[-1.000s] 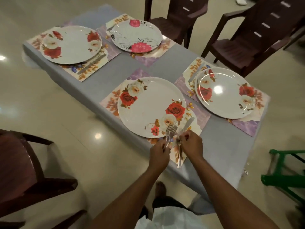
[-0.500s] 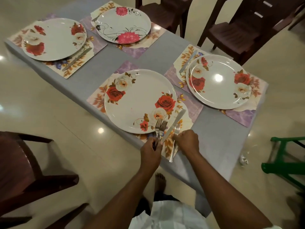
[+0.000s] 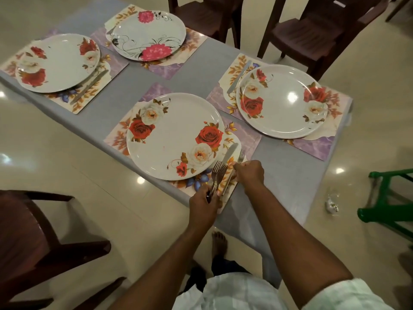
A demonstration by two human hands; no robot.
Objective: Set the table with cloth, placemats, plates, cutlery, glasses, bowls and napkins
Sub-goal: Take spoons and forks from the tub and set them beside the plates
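Observation:
A grey cloth (image 3: 196, 70) covers the table, with several floral placemats, each under a flowered plate. At the nearest plate (image 3: 172, 135), my left hand (image 3: 204, 203) is shut on a bunch of forks (image 3: 218, 173) with tines pointing away. My right hand (image 3: 249, 173) rests on the near placemat (image 3: 248, 139) beside the plate, fingers on a knife (image 3: 228, 157) and a fork (image 3: 241, 155) lying side by side. Another knife (image 3: 239, 77) lies left of the right plate (image 3: 281, 101). Cutlery (image 3: 89, 86) lies beside the far left plate (image 3: 55, 63).
Dark brown chairs stand beyond the table (image 3: 312, 34) and at my near left (image 3: 26, 238). A green stool (image 3: 388, 209) stands at the right, with a small wrapper (image 3: 331, 205) on the shiny floor. My bare foot (image 3: 219, 242) shows below the table edge.
The knife and a fork now lie flat on the near placemat under my right hand. The left hand keeps its forks. The view has shifted slightly.

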